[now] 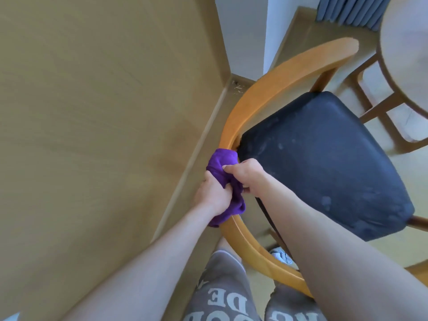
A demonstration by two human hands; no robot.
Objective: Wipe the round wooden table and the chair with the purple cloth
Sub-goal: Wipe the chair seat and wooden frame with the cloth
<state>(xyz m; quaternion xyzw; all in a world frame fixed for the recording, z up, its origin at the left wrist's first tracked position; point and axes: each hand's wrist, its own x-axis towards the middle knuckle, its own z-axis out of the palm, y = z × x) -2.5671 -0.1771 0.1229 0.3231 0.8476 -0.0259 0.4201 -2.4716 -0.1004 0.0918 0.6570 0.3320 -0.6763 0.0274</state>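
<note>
The purple cloth (223,179) is bunched over the curved wooden backrest of the chair (261,89). My left hand (213,193) grips the cloth from the left side. My right hand (247,176) grips it from the right, fingers curled over the rail. The chair's dark blue padded seat (324,158) lies to the right of both hands and shows pale dusty marks. The round wooden table (407,49) fills the top right corner, with its legs below it.
A tan wooden panel wall (92,112) stands close on the left, with a baseboard running along the floor. A white wall corner (245,35) and a blue-grey curtain (352,10) lie beyond the chair. My legs in grey printed shorts (222,290) are at the bottom.
</note>
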